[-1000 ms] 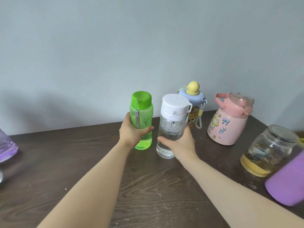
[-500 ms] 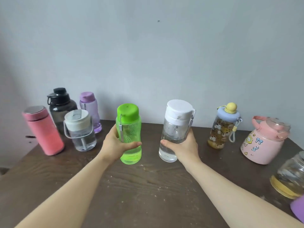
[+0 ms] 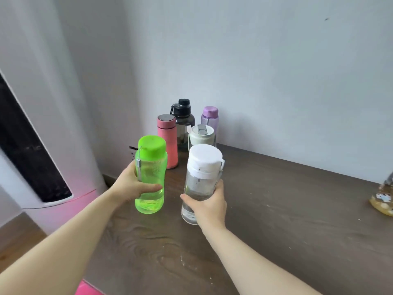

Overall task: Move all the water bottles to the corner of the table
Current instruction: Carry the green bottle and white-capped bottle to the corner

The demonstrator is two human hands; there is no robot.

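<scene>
A green bottle [image 3: 151,175] with a green cap is gripped around its middle by the left hand [image 3: 131,186], fingers closed on the body; it is held upright above the dark wood-grain counter [image 3: 276,209], near the left edge. A clear bottle [image 3: 200,184] with a white lid is gripped low on its body by the right hand [image 3: 207,206], fingers wrapped around it, tilted slightly; whether its base touches the counter cannot be told. Four bottles are grouped in the far left corner against the wall: a pink flask [image 3: 168,139], a dark smoky bottle [image 3: 183,122], a purple bottle [image 3: 210,120] and a pale-lidded bottle [image 3: 201,135]. A patterned bottle [image 3: 382,199] is cut by the right edge. No legible writing is seen on any bottle.
</scene>
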